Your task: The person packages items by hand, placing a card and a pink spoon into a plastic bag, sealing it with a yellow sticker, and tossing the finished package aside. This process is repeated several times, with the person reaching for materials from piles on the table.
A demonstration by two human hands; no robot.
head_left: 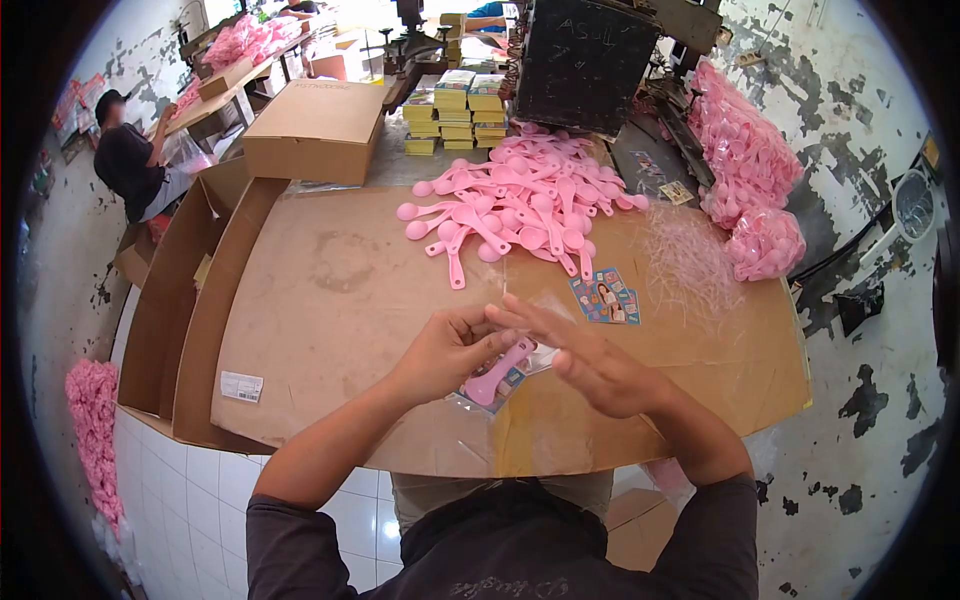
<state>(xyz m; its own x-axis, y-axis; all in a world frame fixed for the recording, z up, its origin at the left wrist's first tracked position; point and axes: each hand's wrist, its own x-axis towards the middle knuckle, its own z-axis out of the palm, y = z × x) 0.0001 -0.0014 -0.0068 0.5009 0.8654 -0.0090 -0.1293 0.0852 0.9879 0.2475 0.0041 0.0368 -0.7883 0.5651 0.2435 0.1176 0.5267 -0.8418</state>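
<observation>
Near the front middle of the cardboard-covered table (330, 330), my left hand (450, 350) has its thumb and fingers pressed together at the upper end of a small clear packet. Inside the packet are a pink spoon (490, 382) and a printed card. My right hand (605, 370) is just right of it, fingers stretched out and together, fingertips beside my left fingers. Whether the right fingertips touch the packet is unclear. Beyond my hands lies a large heap of pink spoons (520, 195). Several printed blue cards (607, 298) lie between the heap and my right hand.
A closed cardboard box (315, 125) stands at the back left, beside stacks of cards (455, 105). An open long carton (165, 310) runs along the left edge. Bagged pink spoons (765, 243) and clear plastic strips (685, 260) are at the right. A person (130, 155) sits far left.
</observation>
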